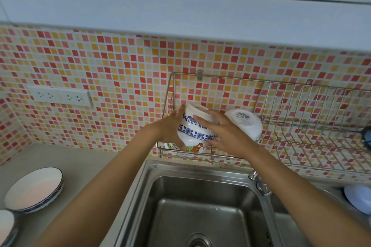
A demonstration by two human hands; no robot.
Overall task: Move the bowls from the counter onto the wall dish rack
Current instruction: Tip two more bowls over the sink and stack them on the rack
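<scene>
Blue-patterned bowls (195, 126), clasped tilted between your left hand (170, 126) and right hand (224, 134) over the wire rack (301, 126), could slip off into the sink (200, 206) below.

Glossy glazed ceramic on the blue-patterned bowls (195, 129), smooth and shiny. The wall dish rack (301, 106) is thin bright metal wire. Brushed stainless steel in the sink (200, 206), dull sheen. Small glossy mosaic tiles (120, 66) on the wall. The desk (90, 166) looks matt, smooth grey.
</scene>
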